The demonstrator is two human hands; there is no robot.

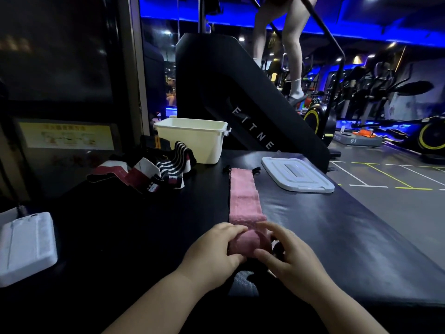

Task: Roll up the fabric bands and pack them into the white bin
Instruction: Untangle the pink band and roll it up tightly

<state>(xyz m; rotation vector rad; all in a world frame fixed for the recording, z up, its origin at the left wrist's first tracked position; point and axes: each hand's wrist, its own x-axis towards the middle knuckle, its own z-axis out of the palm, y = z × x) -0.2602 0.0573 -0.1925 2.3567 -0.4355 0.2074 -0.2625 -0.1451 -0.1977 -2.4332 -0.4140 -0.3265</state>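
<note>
— Where's the band?
— The pink band (pixel 244 196) lies flat before me, pointing far toward the white bin (pixel 192 141), with its near end rolled. My left hand (pixel 212 251) and right hand (pixel 291 259) each curl round one end of that roll.
— Tips?
— I'd roll evenly with both edges level and tight, or it cones.

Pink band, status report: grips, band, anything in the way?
Left grip and right grip holding rolled end of pink band. Rest flat on table. White bin open, lid off; nothing blocking.
</note>
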